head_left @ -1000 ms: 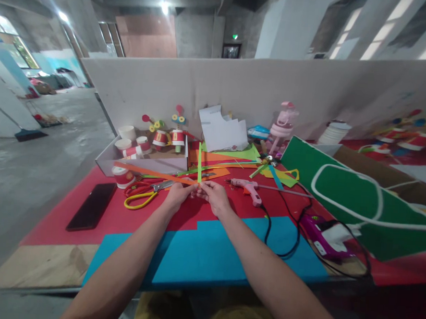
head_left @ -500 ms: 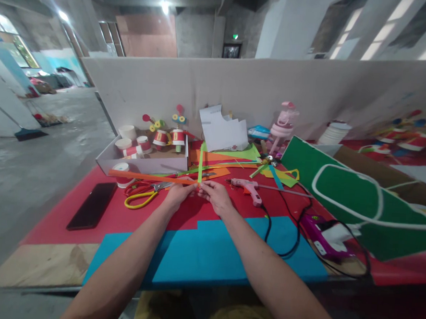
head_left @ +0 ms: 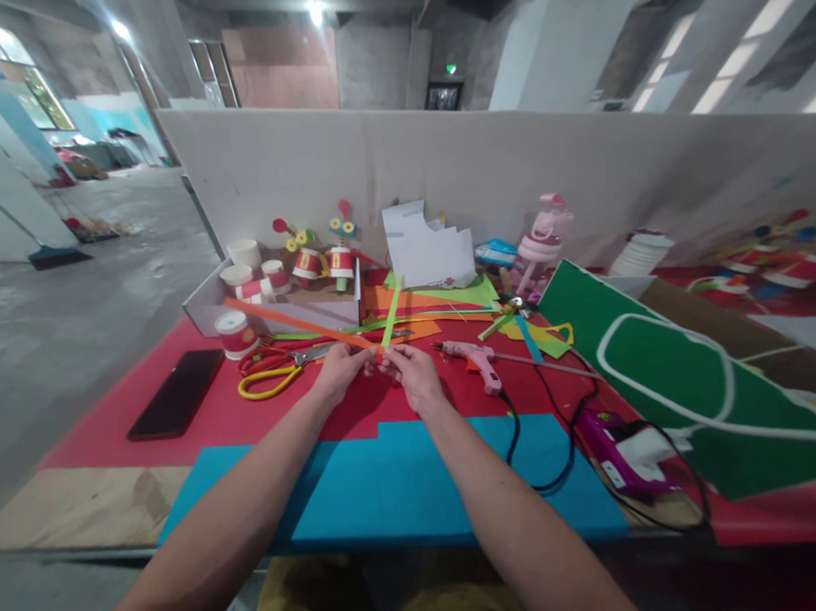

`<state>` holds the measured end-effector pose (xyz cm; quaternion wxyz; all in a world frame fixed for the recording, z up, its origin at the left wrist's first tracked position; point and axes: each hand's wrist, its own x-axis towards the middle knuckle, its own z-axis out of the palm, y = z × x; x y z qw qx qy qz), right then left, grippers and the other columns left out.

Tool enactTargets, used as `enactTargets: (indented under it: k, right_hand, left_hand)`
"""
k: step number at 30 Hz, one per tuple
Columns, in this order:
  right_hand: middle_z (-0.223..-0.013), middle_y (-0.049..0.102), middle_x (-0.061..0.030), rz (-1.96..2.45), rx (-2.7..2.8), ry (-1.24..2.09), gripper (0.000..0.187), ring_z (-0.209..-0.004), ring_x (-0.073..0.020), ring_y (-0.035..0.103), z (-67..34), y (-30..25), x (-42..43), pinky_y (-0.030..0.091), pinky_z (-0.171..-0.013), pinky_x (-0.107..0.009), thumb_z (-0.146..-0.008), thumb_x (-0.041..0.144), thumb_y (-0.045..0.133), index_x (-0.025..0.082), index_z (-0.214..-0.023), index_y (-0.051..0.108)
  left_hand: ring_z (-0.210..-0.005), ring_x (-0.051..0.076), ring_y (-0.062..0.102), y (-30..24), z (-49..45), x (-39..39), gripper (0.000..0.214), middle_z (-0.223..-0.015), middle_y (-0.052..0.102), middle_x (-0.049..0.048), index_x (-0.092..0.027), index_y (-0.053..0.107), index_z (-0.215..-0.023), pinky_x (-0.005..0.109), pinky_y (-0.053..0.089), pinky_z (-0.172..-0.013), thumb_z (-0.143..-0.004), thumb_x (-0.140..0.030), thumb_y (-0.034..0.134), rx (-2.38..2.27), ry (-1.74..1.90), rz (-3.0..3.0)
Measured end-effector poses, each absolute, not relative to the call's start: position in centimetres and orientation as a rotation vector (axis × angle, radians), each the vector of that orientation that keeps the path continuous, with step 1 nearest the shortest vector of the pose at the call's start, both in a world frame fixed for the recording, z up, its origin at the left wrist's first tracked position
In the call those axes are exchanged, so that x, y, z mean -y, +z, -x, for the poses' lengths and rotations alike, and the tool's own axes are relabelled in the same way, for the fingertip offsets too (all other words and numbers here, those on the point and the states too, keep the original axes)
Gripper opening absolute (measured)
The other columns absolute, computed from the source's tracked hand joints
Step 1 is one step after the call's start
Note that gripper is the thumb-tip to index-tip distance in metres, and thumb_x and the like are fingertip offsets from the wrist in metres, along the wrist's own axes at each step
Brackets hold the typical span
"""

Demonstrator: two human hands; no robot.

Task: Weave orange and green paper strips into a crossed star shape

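An orange paper strip (head_left: 289, 320) and a light green paper strip (head_left: 393, 314) meet at my fingertips, at an angle to each other. My left hand (head_left: 341, 368) pinches the near end of the orange strip, which reaches out to the left. Beside it, my right hand (head_left: 410, 372) pinches the joined ends where the green strip points away from me. The fingers partly hide the join. Just left of my left hand lie yellow-handled scissors (head_left: 271, 382). A pink glue gun (head_left: 477, 360) rests to the right of my right hand.
A black phone (head_left: 176, 395) lies at the left. Paper cups (head_left: 235, 332) and cup figures stand in and by a white box (head_left: 204, 307). Blue paper (head_left: 341, 495) covers the front edge. A purple power strip (head_left: 624, 457), cables and a green board (head_left: 659, 376) are on the right.
The orange strip's far end has swung up and slightly right, uncovering the cup behind it. The green strip now leans to the right. Both hands stay in nearly the same place.
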<state>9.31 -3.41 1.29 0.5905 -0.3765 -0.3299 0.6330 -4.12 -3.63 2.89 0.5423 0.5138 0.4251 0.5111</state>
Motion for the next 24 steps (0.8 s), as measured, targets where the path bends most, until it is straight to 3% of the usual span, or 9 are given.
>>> enactTargets:
  k: [8,14,24]
  right_hand:
    - [-0.061,0.064,0.0024,0.797,0.75,1.536,0.031,-0.059,-0.0101,0.061,-9.0,1.1,3.8,0.057,-0.068,-0.026,-0.054,0.031,0.084,0.017,-0.075,0.066]
    - [-0.057,0.062,0.0019,0.885,0.803,1.611,0.025,-0.054,-0.0079,0.058,-9.7,1.7,3.8,0.054,-0.057,-0.021,-0.055,0.026,0.084,0.015,-0.067,0.064]
    - [-0.059,0.063,0.0024,0.821,0.724,1.519,0.028,-0.057,-0.0106,0.062,-8.8,1.3,3.9,0.057,-0.063,-0.025,-0.055,0.026,0.084,0.017,-0.067,0.061]
  left_hand:
    - [-0.047,0.008,0.049,2.2,4.2,3.1,0.028,-0.054,0.057,0.0001,-0.013,0.059,-0.064,0.021,0.037,-0.049,-0.061,-0.035,0.076,-0.97,1.253,-1.16]
    - [-0.046,0.008,0.048,3.3,4.9,3.3,0.028,-0.053,0.056,-0.0005,-0.013,0.059,-0.066,0.02,0.037,-0.049,-0.061,-0.034,0.077,-0.992,1.126,-1.253]
    - [-0.047,0.007,0.048,2.5,4.4,3.3,0.029,-0.055,0.057,-0.0006,-0.013,0.06,-0.067,0.021,0.037,-0.05,-0.062,-0.037,0.077,-0.95,1.21,-1.218]
